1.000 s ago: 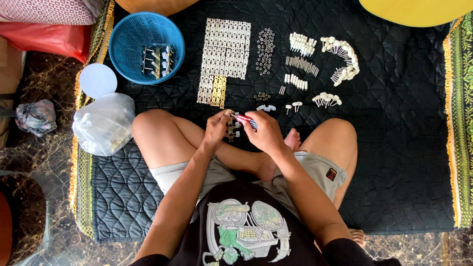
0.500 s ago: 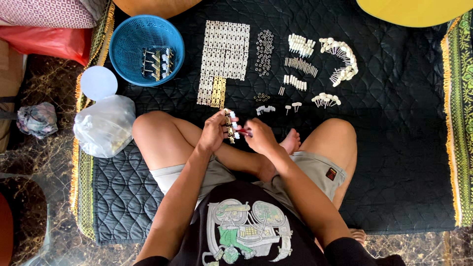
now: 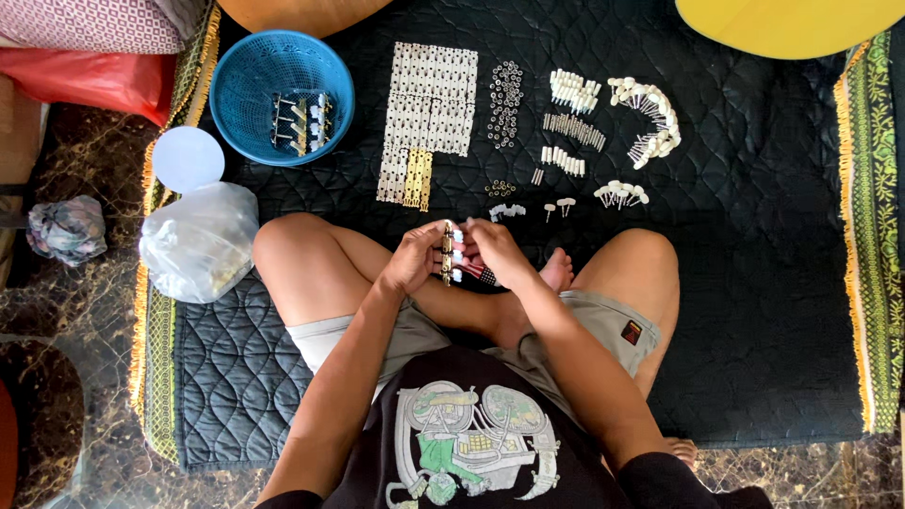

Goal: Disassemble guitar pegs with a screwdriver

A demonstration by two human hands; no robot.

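Overhead view of a person seated cross-legged on a black quilted mat, both hands meeting above the crossed shins. The left hand is curled, its fingers pinched around a small brass-coloured strip with white knobs, held upright between the two hands. The right hand is also closed, fingers pressed together at the strip's right side and gripping a small tool with a red and dark handle, which juts down towards the right foot; how its tip meets the strip cannot be told.

On the mat ahead of the knees, parts lie sorted in groups. A flat sheet of pale plates in rows sits in the middle, with a few brass-coloured plates at its near edge. To its right is a patch of small dark rings, then short rows of white pegs, and further right a curved line of white-headed pins. A few loose pieces lie just ahead of the hands.

A round blue basket at the mat's far left corner holds several finished strips. Near it lie a pale round lid and a clear plastic bag, the bag just beside the left knee.
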